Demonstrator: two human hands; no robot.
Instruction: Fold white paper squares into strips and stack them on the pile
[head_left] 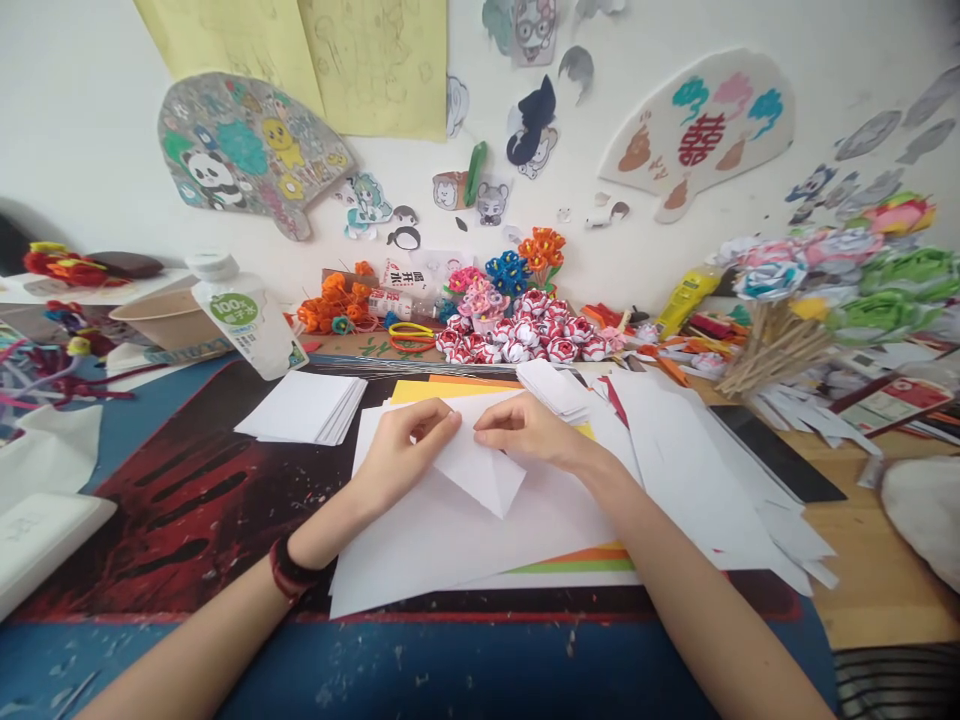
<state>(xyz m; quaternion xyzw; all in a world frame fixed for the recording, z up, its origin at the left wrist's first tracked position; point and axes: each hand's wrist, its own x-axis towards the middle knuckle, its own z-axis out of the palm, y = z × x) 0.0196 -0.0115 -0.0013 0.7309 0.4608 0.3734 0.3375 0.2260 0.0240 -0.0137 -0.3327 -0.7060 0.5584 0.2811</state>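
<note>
My left hand (405, 445) and my right hand (529, 428) meet over a small folded piece of white paper (480, 472) that points toward me like a triangle. Both hands pinch its upper edge with closed fingertips, the left from the left side and the right from the right. The folded piece lies on a pile of large white sheets (450, 540) with coloured sheets (577, 562) showing beneath. A dark red band circles my left wrist (289, 570).
A stack of white paper squares (304, 408) lies to the left and another (555, 385) behind my right hand. A plastic bottle (244, 315), a paper bowl (169, 315), paper flowers (525, 335), flowers on sticks (825, 290) and paper scraps (750, 480) crowd the desk.
</note>
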